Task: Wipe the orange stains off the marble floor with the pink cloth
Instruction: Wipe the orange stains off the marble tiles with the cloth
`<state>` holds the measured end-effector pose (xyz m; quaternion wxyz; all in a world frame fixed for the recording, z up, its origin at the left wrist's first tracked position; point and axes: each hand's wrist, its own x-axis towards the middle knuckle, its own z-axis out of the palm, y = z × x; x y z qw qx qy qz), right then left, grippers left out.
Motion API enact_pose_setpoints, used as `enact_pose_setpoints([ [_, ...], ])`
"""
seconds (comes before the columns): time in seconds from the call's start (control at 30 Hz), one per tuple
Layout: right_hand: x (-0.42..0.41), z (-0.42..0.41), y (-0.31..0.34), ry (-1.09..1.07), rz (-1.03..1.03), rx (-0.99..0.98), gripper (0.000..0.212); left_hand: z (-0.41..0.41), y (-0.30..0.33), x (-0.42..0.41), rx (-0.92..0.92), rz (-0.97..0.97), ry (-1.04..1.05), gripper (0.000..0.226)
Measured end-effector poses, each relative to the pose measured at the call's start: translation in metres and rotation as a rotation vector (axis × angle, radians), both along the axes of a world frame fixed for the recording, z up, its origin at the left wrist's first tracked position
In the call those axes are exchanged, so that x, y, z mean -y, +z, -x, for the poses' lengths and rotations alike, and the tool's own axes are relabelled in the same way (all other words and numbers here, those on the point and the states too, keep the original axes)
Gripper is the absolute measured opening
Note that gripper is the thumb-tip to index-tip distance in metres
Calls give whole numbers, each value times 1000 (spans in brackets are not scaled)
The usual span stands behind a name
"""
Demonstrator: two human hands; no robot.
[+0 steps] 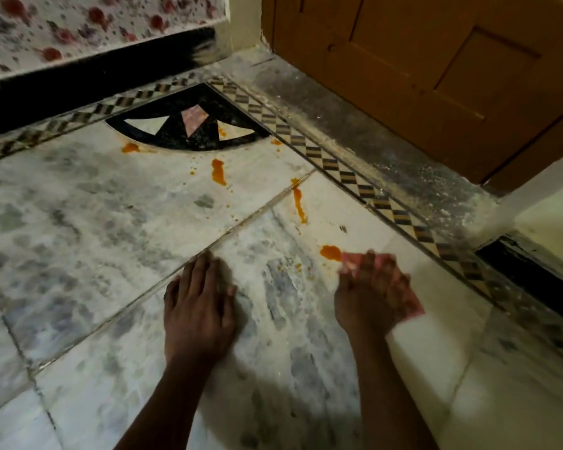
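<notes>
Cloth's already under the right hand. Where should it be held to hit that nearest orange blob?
Keep the right hand pressed flat on the middle of the pink cloth, fingers spread toward its far edge. That edge already touches the nearest orange stain, so push from the near side, away from the body. Left hand braces on the marble floor.

No readable text, label, brand, number or sign anywhere in view.
</notes>
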<state>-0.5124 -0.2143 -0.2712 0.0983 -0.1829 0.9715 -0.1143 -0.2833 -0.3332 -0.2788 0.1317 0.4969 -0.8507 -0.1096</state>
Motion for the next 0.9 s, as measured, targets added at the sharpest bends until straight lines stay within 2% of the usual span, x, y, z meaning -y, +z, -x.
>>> enact_pose_setpoints([
  [0.1, 38, -22, 7, 313, -29, 73, 69, 1, 3, -1, 34, -7, 4, 65],
  [0.2, -19, -86, 7, 579, 35, -115, 67, 2, 11, -3, 52, -36, 10, 65],
  [0.27, -57, -91, 13, 526, 68, -89, 65, 2, 13, -3, 34, -32, 17, 64],
  [0.33, -56, -54, 9, 372, 12, -88, 66, 3, 9, -1, 13, -9, 24, 63],
  [0.4, -16, -17, 4, 177, -66, -26, 67, 1, 3, -2, 18, 12, 14, 62],
  [0.47, 42, -6, 3, 97, -21, 13, 69, 0, -3, 0, 3, 43, 15, 62],
  [0.5, 65, -12, 4, 124, 13, 6, 72, 0, -3, -1, -4, 51, 15, 62],
  [0.57, 83, -46, 2, 309, 49, -69, 75, -1, -6, -1, -17, 78, 10, 61],
  [0.63, 52, -86, 0, 536, 97, -185, 66, -2, -6, 0, -24, 105, -9, 62],
  [0.7, -1, -98, 4, 616, 152, -241, 58, -3, -5, 1, -23, 103, -6, 62],
  [0.77, -30, -71, 5, 515, 161, -230, 57, -2, -3, 1, -10, 91, -7, 62],
  [0.8, -30, -53, 1, 411, 99, -211, 61, -2, -4, 1, -6, 79, -5, 61],
  [0.83, -19, -36, -1, 298, 29, -178, 67, -2, -4, 0, -7, 70, 1, 61],
  [0.9, 27, -17, -6, 140, 18, -125, 78, -2, -5, 0, -4, 70, 4, 60],
])
